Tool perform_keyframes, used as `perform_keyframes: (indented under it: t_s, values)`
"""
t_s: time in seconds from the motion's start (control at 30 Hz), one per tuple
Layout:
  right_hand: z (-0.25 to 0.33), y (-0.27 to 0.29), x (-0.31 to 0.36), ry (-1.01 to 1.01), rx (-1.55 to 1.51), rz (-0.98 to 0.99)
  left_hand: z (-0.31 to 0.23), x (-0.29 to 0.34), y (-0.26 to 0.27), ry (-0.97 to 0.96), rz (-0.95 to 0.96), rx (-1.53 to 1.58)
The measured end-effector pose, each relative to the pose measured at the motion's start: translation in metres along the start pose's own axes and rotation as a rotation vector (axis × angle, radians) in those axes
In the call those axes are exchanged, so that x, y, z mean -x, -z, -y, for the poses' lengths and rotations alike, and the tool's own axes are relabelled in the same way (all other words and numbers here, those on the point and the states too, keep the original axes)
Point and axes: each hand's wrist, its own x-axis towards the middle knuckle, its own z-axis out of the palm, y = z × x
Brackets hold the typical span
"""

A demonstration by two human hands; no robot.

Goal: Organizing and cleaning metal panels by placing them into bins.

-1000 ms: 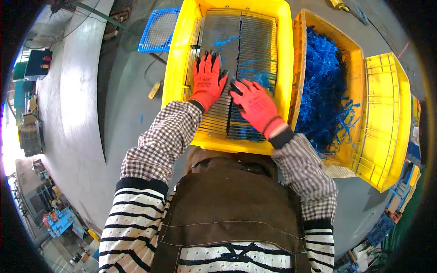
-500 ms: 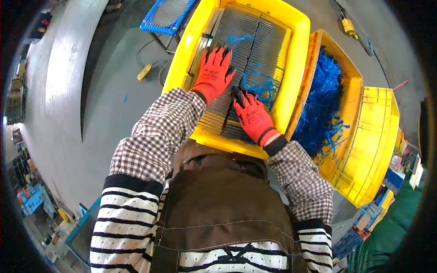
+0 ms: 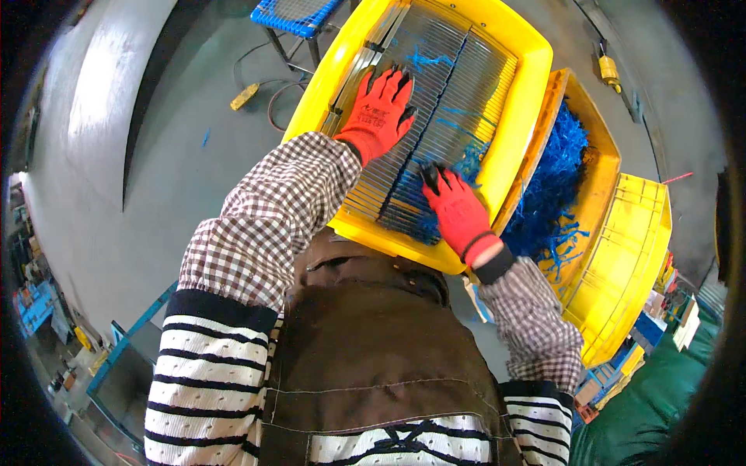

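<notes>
A yellow crate (image 3: 535, 58) in front of me holds closely set thin grey pieces (image 3: 435, 93) in two rows with a dark gap between them. Blue stringy scraps (image 3: 470, 161) lie over the right row, and a smaller tuft sits toward the far end. My left hand (image 3: 378, 115), in a red glove with black fingertips, rests with fingers spread on the left row. Above the near part of the right row is my right hand (image 3: 460, 210), gloved alike. Its fingers are apart and slightly bent, the tips close to the scraps; nothing shows in them.
Right of the crate stands an orange-yellow bin (image 3: 602, 159) heaped with blue shreds (image 3: 553, 171). Another yellow crate (image 3: 633, 256) is beyond it. A blue-edged stool (image 3: 291, 17) stands at the far left, near a yellow plug (image 3: 245, 96) with a cable on the floor.
My right hand has shifted nearer to me and off the middle gap, toward the crate's right side. Blue scraps now lie lower along the right row. The whole view has shifted slightly.
</notes>
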Motion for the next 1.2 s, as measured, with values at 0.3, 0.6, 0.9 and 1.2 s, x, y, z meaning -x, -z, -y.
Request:
perform_keyframes:
  t_s: [0.3, 0.6, 0.9, 1.2]
  values:
    - [0.007, 0.005, -0.035, -0.027, -0.036, -0.114, -0.003, -0.007, -0.002, -0.011, -0.021, 0.000]
    - [-0.004, 0.047, -0.040, -0.011, -0.079, 0.178, 0.001, -0.002, -0.001, 0.022, -0.037, -0.009]
    - [-0.015, 0.059, -0.021, -0.083, 0.036, 0.705, 0.003, -0.002, -0.006, 0.037, -0.047, -0.010]
    - [-0.005, 0.022, -0.012, 0.184, -0.131, 0.053, 0.000, -0.003, -0.010, 0.018, -0.095, 0.036]
